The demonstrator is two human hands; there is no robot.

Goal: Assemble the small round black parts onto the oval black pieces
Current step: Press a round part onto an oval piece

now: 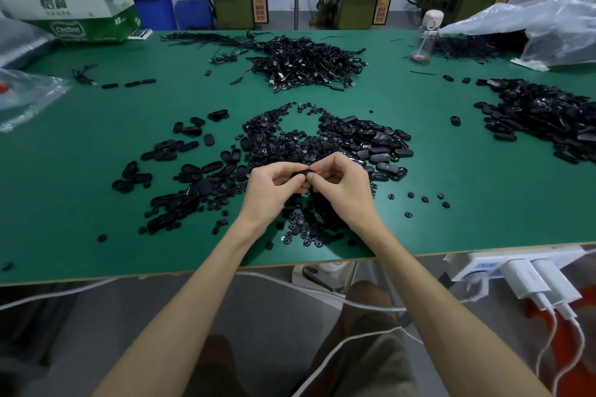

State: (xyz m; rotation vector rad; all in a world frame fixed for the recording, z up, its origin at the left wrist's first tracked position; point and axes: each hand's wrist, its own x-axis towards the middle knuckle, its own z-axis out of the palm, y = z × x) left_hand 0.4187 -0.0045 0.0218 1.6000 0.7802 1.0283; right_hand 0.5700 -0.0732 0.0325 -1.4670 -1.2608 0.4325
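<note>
Two bare hands meet over a green table [96, 145] in the head-camera view, the left hand [274, 185] and the right hand [338, 180] both curled in a pinch on a single black oval piece [300, 174]. It is held just above the heap of small round parts [303, 229] near the table's front edge. The oval piece appears to lie with its long axis running left to right, one end in each grip, so neither hand is nearer, and the right thumb sits on its upper face. Whether a round part is already under that thumb cannot be told, because the fingers hide the spot. One piece is in hand. The round parts below are too many to count, and about six stray ones [425, 199] lie apart to the right. Loose oval shells [180, 171] spread to the left, a second cluster [377, 148] sits just right of centre, and a third pile [548, 119] lies well apart at far right. One tangle of cables [306, 64] and one bottle [425, 39] stand farther back.
</note>
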